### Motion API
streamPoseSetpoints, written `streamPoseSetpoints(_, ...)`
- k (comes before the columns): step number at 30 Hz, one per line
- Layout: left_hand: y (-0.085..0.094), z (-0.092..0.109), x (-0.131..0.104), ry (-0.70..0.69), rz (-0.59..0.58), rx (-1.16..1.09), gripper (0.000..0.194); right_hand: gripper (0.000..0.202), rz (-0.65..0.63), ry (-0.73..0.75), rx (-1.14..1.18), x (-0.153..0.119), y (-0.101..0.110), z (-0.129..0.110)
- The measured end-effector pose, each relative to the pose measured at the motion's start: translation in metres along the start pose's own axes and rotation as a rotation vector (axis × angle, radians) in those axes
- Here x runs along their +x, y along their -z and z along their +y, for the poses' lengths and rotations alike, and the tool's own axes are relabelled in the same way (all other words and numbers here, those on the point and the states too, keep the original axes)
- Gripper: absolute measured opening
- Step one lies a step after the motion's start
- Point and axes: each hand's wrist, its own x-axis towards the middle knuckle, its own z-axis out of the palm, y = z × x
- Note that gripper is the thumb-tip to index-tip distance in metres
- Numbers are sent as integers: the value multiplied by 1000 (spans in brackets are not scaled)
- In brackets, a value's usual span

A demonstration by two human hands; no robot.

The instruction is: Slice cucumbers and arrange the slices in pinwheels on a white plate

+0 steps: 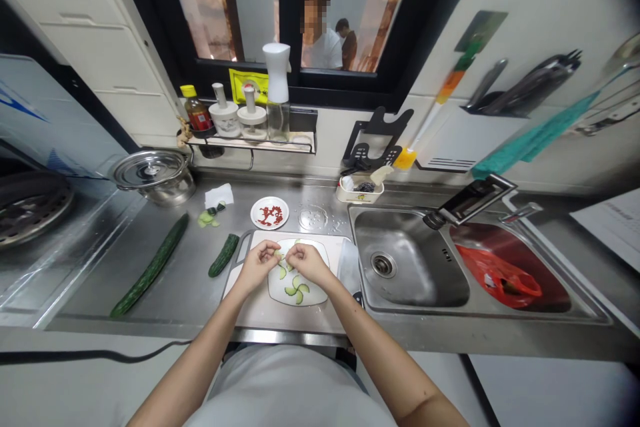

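Observation:
A white plate [313, 290] rests on the cutting board [255, 317], with thin green-edged cucumber slices [297, 290] fanned out near its middle. Over the plate's upper left part is my left hand [260, 261], its thumb and fingertips brought together around something I cannot make out. Close beside it, my right hand [306, 261] is curled with its fingertips pinched above more slices. A short piece of cucumber [223, 255] lies left of the board, and a long whole cucumber [153, 267] lies farther left.
Behind the board sits a small plate of red pieces [270, 213]. Cucumber scraps [208, 219] lie near a white paper [219, 196]. A knife blade [349, 267] is at the board's right edge, beside the sink [410, 267]. A lidded pot [155, 177] stands back left.

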Motion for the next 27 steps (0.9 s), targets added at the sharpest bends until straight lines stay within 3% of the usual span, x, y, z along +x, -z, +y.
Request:
streamPoseSetpoints(4, 0, -17, 3, 89, 37, 62, 20, 13, -20, 61, -210, 6, 2, -1)
streamPoseSetpoints(8, -1, -30, -1, 159, 13, 263, 17, 16, -90, 56, -461, 7, -2, -2)
streamPoseSetpoints(15, -5, -43, -8, 160, -3, 565, 14, 20, -145, 68, -764, 10, -16, 9)
streamPoseSetpoints(22, -7, -44, -8, 78, -34, 814, 14, 22, -166, 75, -880, 15, -26, 16)
streamPoseSetpoints(27, -7, -46, -8, 91, -39, 909, 17, 21, -171, 73, -925, 18, -28, 20)
